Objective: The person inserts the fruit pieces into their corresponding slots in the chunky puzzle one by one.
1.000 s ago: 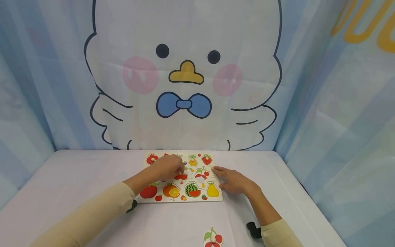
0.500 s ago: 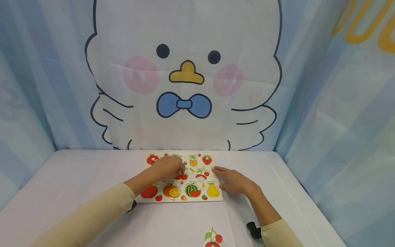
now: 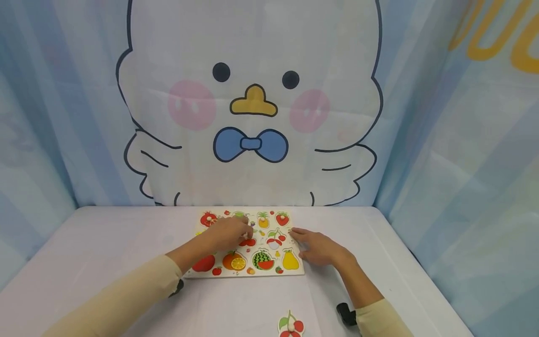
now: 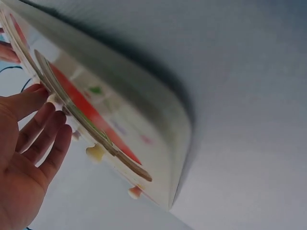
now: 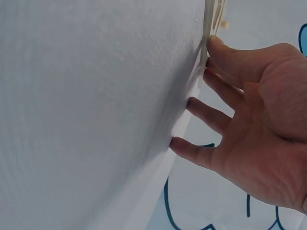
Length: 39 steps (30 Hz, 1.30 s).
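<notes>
A white fruit puzzle board lies flat on the table, with knobbed fruit pieces in it. My left hand reaches over its middle, thumb and fingertips pinching the knob of a piece that shows red beside the fingers; the hand hides most of that piece. In the left wrist view, thumb and fingers of the left hand meet at a small knob. My right hand rests against the board's right edge, fingers extended. In the right wrist view its fingertips touch the table and board edge.
A loose cherry piece with a knob lies near the table's front, cut off by the frame. Watermelon, pear, orange and strawberry show on the board. A printed curtain stands behind the table.
My left hand has shifted slightly left and nearer, uncovering more of the fruit at the board's top left. The right hand and the loose cherry piece stay put.
</notes>
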Motion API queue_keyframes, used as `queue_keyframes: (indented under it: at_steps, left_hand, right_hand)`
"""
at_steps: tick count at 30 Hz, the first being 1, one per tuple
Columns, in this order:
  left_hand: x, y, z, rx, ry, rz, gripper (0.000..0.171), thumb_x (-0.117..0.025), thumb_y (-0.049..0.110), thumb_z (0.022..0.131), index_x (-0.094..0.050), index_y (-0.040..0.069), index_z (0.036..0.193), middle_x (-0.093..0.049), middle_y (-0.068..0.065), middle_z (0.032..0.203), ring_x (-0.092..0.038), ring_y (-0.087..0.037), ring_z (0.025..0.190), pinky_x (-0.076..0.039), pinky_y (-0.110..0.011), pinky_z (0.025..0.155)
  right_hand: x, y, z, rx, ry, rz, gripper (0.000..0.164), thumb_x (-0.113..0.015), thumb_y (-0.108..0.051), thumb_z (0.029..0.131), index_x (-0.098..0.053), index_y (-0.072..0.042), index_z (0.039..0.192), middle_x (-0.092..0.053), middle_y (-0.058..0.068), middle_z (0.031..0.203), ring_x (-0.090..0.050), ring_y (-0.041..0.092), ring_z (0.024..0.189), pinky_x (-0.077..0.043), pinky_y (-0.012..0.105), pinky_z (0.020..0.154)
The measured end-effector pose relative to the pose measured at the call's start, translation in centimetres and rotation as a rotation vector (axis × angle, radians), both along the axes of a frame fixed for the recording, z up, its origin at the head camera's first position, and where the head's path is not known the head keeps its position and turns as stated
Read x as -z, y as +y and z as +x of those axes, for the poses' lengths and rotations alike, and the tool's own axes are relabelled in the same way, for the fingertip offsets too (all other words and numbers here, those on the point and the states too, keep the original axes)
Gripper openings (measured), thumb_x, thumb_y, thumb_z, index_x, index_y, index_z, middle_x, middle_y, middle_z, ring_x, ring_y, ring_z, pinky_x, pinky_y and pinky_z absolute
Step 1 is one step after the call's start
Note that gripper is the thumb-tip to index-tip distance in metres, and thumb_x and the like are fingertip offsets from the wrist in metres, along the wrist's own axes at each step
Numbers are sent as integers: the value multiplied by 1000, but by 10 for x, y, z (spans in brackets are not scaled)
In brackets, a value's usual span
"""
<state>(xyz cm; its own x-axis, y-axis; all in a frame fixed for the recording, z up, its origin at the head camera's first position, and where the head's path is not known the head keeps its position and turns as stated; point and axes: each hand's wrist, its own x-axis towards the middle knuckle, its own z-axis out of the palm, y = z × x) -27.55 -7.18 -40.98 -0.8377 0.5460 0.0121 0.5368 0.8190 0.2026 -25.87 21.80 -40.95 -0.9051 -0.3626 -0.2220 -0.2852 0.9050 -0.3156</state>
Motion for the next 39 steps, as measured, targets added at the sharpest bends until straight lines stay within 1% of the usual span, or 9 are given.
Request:
queue_keyframes:
  at_steps: [2, 4, 8, 11, 15, 17, 24, 33, 39]
  left_hand:
    - [-1, 0, 3, 16, 33, -34, 21, -77, 16, 95, -80, 26, 113, -67, -4, 130, -66, -24, 112, -59, -39, 90]
    - [-1, 0, 5, 41, 71, -69, 25, -77, 16, 94, -79, 27, 116, -65, -6, 133, -66, -24, 111, -59, -36, 89]
    - [-1, 2, 10, 104, 140, -116, 27, -77, 17, 95, -77, 27, 120, -63, -7, 139, -67, -25, 116, -59, -35, 94]
    - [-1, 3, 14, 159, 193, -134, 24, -78, 17, 94, -77, 25, 117, -66, -4, 128, -67, -19, 104, -59, -30, 92]
    - [-2, 4, 20, 212, 241, -136, 19, -77, 16, 95, -77, 23, 113, -67, 0, 111, -59, -13, 86, -58, -26, 83]
    - [0, 5, 24, 218, 239, -123, 17, -75, 17, 96, -78, 23, 112, -68, 1, 109, -58, -12, 84, -58, -28, 82]
    - [2, 7, 38, 195, 150, -66, 18, -73, 18, 98, -80, 22, 114, -71, 2, 110, -64, -14, 92, -58, -32, 91]
    - [1, 11, 53, 255, 149, -26, 17, -77, 19, 95, -81, 21, 111, -68, 6, 98, -56, -7, 81, -52, -21, 77]
    - [-1, 22, 68, 289, 70, 26, 17, -77, 19, 95, -80, 24, 110, -72, 9, 106, -67, -5, 95, -56, -21, 88]
  right_hand:
    - [-1, -1, 0, -2, 1, 2, 65, -73, -17, 96, -49, -18, 157, -40, 2, 166, -42, 35, 150, -38, 57, 120]
    - [-1, -1, 0, -1, 1, 5, 65, -73, -17, 96, -49, -18, 157, -40, 2, 167, -42, 35, 150, -38, 57, 119]
    - [-1, -1, 0, -5, 3, 7, 66, -73, -17, 97, -48, -18, 157, -40, 2, 167, -42, 35, 150, -38, 57, 119]
    - [-1, 0, 0, -4, 4, 4, 66, -73, -17, 97, -48, -19, 157, -40, 2, 167, -42, 35, 150, -38, 57, 119]
    - [-1, 0, 0, -2, 4, -4, 66, -73, -17, 97, -48, -19, 157, -40, 2, 167, -42, 35, 151, -38, 57, 119]
    - [-1, -1, 0, -2, 2, -7, 66, -73, -17, 97, -48, -18, 157, -40, 2, 167, -41, 35, 151, -38, 58, 119]
    - [-2, -1, 2, 3, 2, -8, 65, -73, -16, 97, -48, -18, 157, -40, 2, 167, -42, 36, 150, -37, 58, 119]
    - [-3, -2, 2, 5, 6, 0, 65, -73, -16, 96, -49, -17, 157, -42, 4, 166, -43, 37, 150, -37, 58, 119]
    - [-1, -2, 1, 5, 6, 4, 65, -73, -16, 96, -49, -17, 156, -42, 3, 166, -42, 36, 150, -37, 58, 120]
